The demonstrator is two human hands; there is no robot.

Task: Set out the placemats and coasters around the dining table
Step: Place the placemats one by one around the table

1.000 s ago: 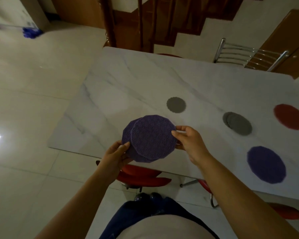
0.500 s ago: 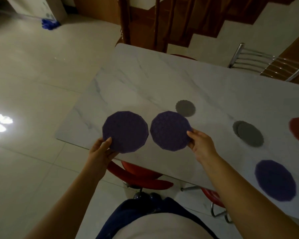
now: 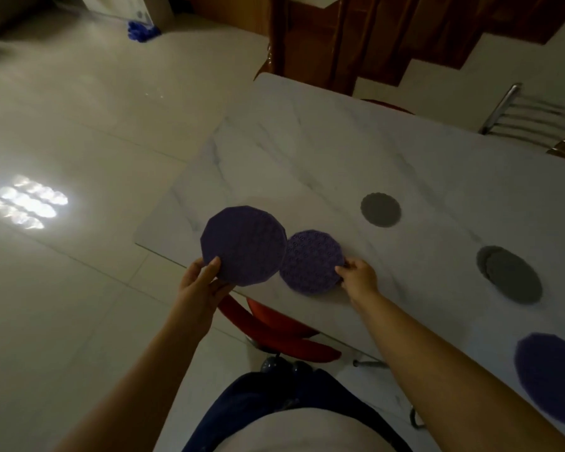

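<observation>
The right hand [image 3: 359, 278], pinching the round purple textured placemat [image 3: 311, 261], should flatten it squarely on the white marble-patterned table [image 3: 340, 151] near the near edge, while the left hand [image 3: 200, 285] grips its darker purple twin [image 3: 243, 244] clear.

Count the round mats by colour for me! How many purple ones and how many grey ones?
Purple: 3 - left hand's mat, right hand's mat, one lying at the near right.
Grey: 3 - single coaster, overlapping pair.
Total: 6
</observation>
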